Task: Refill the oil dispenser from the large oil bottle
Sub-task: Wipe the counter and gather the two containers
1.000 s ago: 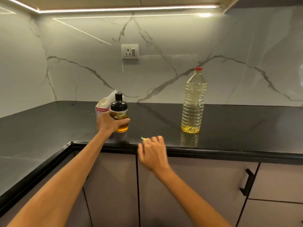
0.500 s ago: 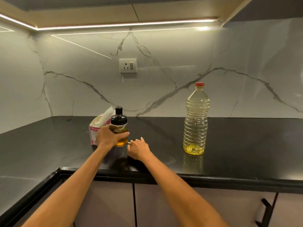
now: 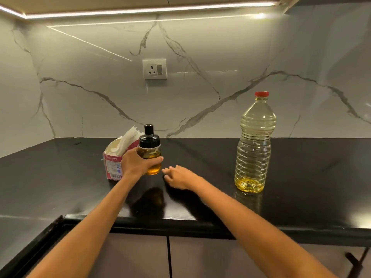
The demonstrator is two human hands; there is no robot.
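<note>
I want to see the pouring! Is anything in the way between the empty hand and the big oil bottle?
Nothing visible. The right hand hovers open over bare black counter, and the large oil bottle stands apart to its right, red cap on. The left hand grips the oil dispenser on the other side.
</note>
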